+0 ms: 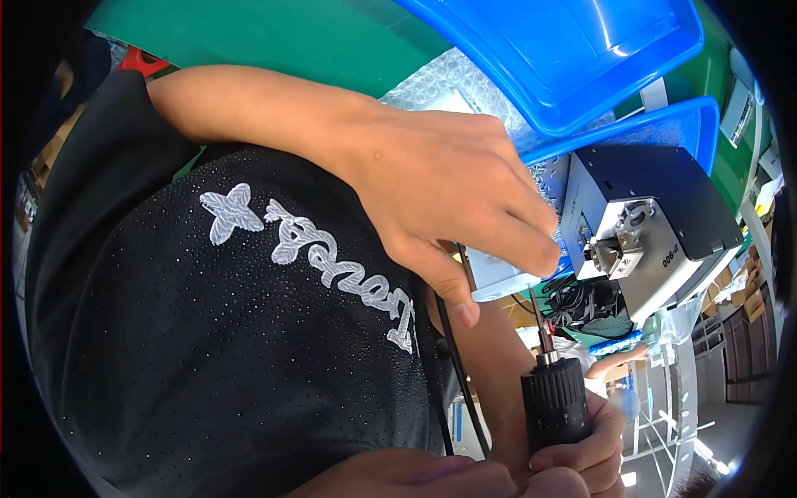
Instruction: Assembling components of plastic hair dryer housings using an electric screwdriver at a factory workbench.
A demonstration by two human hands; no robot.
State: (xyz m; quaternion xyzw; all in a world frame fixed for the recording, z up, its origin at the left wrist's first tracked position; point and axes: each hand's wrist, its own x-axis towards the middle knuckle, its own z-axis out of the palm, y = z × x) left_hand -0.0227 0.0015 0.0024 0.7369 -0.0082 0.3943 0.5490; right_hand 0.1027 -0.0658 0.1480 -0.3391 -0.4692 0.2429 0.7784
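My left hand (457, 191) reaches across from the upper left, its thumb and fingers closed on a smooth white plastic part (494, 278). Most of that part is hidden beneath the hand. In my right hand (589, 452), at the lower right, is a black electric screwdriver (556, 402) with a silver collar. Its thin bit points up at the end of the white part, close to my left fingertips; whether they touch I cannot tell. Just beyond my left fingers stands a black and silver screw feeder (656, 224), with loose small screws (548, 178) beside it.
Two blue plastic bins (573, 58) and bubble wrap (432, 79) lie on the green tabletop (274, 37). Black cables (585, 303) bunch below the feeder. A dark cord (457, 365) runs past my torso. Another person's arm (618, 361) shows behind the screwdriver.
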